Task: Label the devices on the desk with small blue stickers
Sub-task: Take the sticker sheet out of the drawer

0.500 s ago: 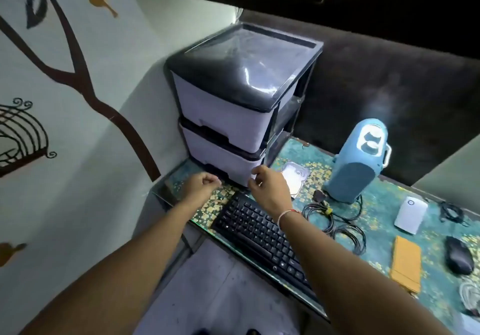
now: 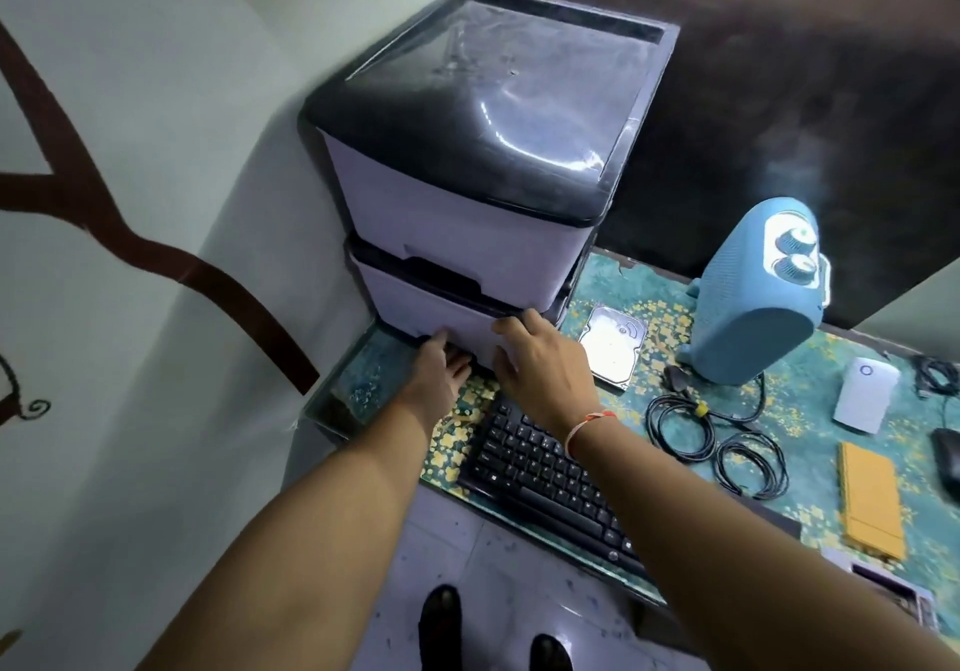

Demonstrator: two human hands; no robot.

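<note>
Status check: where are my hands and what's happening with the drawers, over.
Both hands on lower drawer: left hand fingers under its front edge, right hand flat on its face. No stickers visible. Keyboard beneath the wrists.

Left hand (image 2: 440,371): fingers tucked under lower drawer (image 2: 441,309) front
Right hand (image 2: 540,358): resting on same drawer's corner
Tabletop (image 2: 810,410): keyboard (image 2: 545,483), hard drive (image 2: 613,345), blue heater (image 2: 758,296), cables (image 2: 717,431)
</note>
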